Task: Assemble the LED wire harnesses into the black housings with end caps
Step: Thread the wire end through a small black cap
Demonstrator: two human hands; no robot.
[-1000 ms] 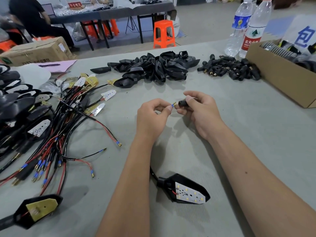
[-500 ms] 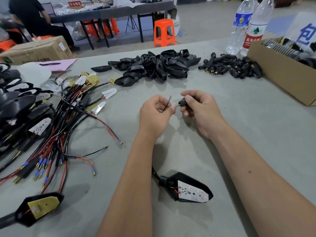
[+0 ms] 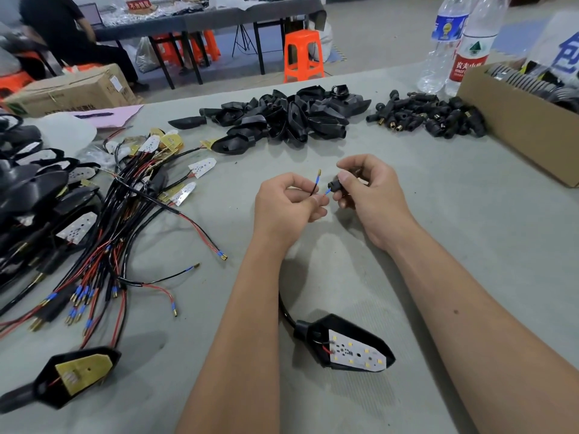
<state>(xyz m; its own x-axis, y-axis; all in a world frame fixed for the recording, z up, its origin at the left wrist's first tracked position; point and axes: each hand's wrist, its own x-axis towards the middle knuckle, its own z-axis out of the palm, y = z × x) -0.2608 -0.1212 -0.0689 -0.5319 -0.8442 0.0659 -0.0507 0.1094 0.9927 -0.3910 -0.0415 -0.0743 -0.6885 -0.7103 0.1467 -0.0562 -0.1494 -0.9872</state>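
My left hand (image 3: pixel 286 203) pinches two thin harness wires (image 3: pixel 314 187). One blue-sleeved tip sticks up and the other points at a small black end cap (image 3: pixel 334 185). My right hand (image 3: pixel 369 195) grips that end cap just right of the wire tips. The wires run under my left forearm to a black housing (image 3: pixel 344 346) with a white LED board, lying on the table between my arms. Empty black housings (image 3: pixel 288 115) are piled at the back centre, and loose end caps (image 3: pixel 429 115) lie to their right.
A tangle of red and black harnesses (image 3: pixel 103 245) with LED boards covers the table's left side. Another housing with a yellow board (image 3: pixel 78 374) lies front left. A cardboard box (image 3: pixel 517 126) and two water bottles (image 3: pixel 460 45) stand back right. A person sits at a far table.
One wire tip has swung upward out of my left fingers while the other stays aimed at the end cap. Both hands have shifted slightly away from me.
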